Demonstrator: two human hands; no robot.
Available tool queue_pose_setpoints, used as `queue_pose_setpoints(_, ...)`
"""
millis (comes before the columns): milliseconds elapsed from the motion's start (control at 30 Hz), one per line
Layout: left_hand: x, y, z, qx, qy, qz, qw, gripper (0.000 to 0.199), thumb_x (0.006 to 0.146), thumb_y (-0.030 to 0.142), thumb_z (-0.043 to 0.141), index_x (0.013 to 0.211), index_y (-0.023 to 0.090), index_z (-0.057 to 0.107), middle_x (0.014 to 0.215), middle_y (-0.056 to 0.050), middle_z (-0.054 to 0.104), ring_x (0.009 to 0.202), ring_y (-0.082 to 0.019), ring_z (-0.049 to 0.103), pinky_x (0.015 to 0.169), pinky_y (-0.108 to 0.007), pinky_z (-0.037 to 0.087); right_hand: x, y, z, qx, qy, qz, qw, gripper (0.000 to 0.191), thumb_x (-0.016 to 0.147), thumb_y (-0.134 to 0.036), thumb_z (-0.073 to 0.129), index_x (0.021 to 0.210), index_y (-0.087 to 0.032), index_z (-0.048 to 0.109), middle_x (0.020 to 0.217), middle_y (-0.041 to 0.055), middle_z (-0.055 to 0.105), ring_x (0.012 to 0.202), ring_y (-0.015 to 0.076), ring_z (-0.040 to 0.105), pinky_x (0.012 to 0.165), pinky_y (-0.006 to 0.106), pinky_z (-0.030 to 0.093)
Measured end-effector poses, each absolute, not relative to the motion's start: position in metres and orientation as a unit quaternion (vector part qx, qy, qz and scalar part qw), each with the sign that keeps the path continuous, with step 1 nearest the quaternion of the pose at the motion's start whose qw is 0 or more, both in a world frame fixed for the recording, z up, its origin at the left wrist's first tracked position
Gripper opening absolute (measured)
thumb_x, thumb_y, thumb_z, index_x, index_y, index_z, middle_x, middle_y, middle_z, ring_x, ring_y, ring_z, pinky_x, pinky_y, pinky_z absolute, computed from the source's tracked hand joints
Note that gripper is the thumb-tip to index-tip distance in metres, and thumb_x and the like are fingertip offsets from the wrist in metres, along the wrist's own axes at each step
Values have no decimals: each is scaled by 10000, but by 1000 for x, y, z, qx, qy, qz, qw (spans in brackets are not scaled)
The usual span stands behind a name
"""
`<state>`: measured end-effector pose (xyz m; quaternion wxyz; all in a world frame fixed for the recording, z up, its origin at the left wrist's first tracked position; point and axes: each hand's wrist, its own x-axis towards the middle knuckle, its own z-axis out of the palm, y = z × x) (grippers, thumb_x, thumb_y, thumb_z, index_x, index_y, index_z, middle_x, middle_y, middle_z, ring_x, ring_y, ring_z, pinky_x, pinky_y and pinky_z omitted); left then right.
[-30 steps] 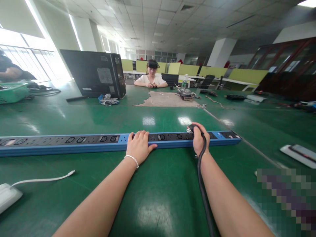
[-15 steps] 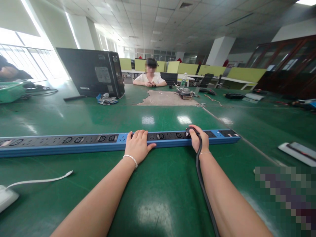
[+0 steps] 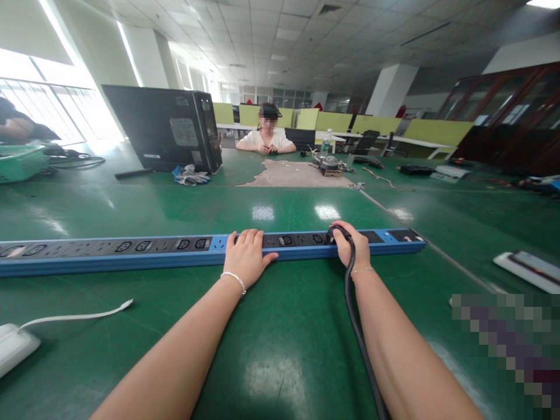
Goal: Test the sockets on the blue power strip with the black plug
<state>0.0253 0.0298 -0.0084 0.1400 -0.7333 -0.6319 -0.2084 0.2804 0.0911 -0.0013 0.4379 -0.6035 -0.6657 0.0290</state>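
Note:
A long blue power strip [image 3: 144, 263] with black sockets lies across the green table [image 3: 280, 326]. My left hand [image 3: 247, 251] is wrapped over the strip near its middle, fingers on the far edge and thumb along the near side. Toward the strip's right end, my right hand [image 3: 355, 248] grips a black power plug [image 3: 333, 235] against the socket face. How deep the plug sits in the socket I cannot tell. Its thick black cord [image 3: 355, 315] runs down beside my right forearm to the bottom of the view.
A black computer case [image 3: 161, 128] stands back left, with work gloves [image 3: 191, 175] in front. Across the table sits a person [image 3: 265, 140]. A green basket [image 3: 21, 164] is far left, a white cable [image 3: 79, 318] near left, and a white-edged device [image 3: 529, 271] to the right.
Both hands keep their places on the strip and the plug. The right hand and the cord have shifted very slightly left; the whole view has moved a little.

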Motion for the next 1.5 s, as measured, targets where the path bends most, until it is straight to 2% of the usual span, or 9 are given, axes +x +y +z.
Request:
queue_pose_setpoints(233,26,29,-7,-734,-632,-208,136,560,804,557,437,1224,189,486,1240,-121,552,1178,-264,449,1034,-465,242,279,88,-3,-608,-679,8,412,304,776,-358,433,950,-252,658,789,25,696,761,220,637,720,317,473)
queue_pose_setpoints(533,25,30,-8,-735,-627,-216,139,557,804,552,441,1213,175,485,1230,-125,558,1171,-269,453,1023,-478,249,287,81,-9,-555,-738,-38,382,340,824,-335,420,1072,-196,606,1008,74,679,921,226,619,858,349,451)
queue_pose_setpoints(733,26,29,-7,-732,-635,-210,133,557,805,551,437,1223,185,482,1245,-131,549,1184,-268,446,1034,-477,237,285,80,-5,-567,-745,-45,349,325,827,-319,431,1088,-217,595,1044,62,674,928,230,621,883,379,436)
queue_pose_setpoints(933,26,30,-8,-731,-634,-214,135,549,806,548,438,1215,185,484,1238,-126,556,1180,-267,450,1031,-478,238,279,76,-14,-591,-708,-52,383,332,854,-315,402,1127,-214,563,1138,68,639,1100,230,551,1001,455,308)
queue_pose_setpoints(1133,26,30,-8,-732,-632,-214,138,545,803,547,444,1207,183,485,1237,-125,556,1180,-270,449,1028,-482,239,277,79,-20,-612,-689,-33,388,329,846,-336,425,1112,-226,585,1176,68,615,1202,222,470,1035,479,252)
queue_pose_setpoints(1367,27,29,-8,-729,-636,-213,138,542,806,546,436,1205,181,482,1232,-125,557,1178,-267,452,1021,-471,249,272,83,-23,-657,-643,-55,389,365,827,-406,447,1125,-274,612,1198,40,607,1210,253,448,1032,506,234)
queue_pose_setpoints(1500,27,29,-8,-729,-638,-207,135,540,811,549,423,1205,185,482,1234,-126,557,1177,-264,450,1020,-464,249,275,88,-20,-673,-644,-32,362,358,820,-417,449,1106,-294,626,1181,13,621,1204,267,452,1026,518,236)
